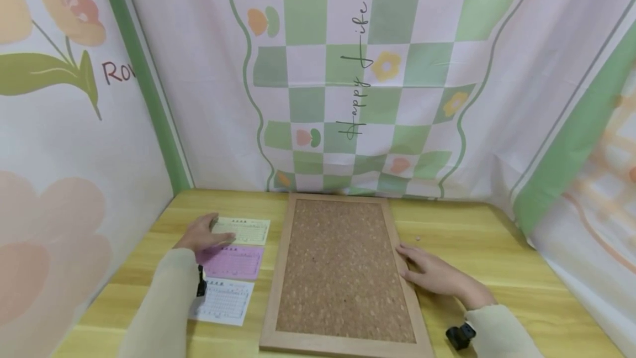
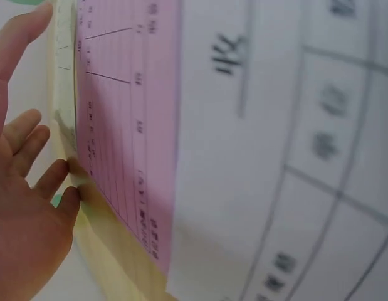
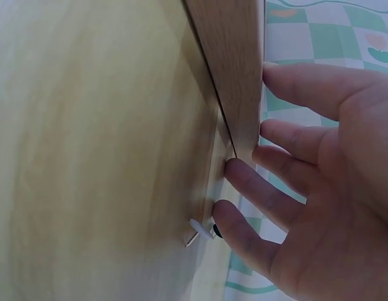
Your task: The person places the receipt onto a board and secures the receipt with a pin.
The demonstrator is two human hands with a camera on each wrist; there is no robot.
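Left hand [image 1: 206, 233] slack at pale-yellow rectangular paper slip [image 1: 250, 232], near far-left corner of yellow wooden bench [image 1: 477, 233]. Right hand [image 1: 437, 274] unclenched, touching right edge of central rectangular wood-framed cork board [image 1: 343, 269]. Likely arranging slip; lifting needs edge pinch.

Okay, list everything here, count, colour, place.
Rectangular wood-framed cork board: one, brown, centre
Farthest rectangular printed paper slip: one, pale yellow, left of board
Middle printed slip: one, pink, left
Nearest printed slip: one, white, left
Small round-headed pin: one, pale, right of board
Tiny unclear item: one, black, beside pin
Wood-grain table: one, yellow, beneath
Patterned fabric hangings: several, white and green, around
Wrist devices: two, black, both wrists
Left hand: one, at farthest slip
Right hand: one, touching board's edge
Sleeves: two, cream, forearms
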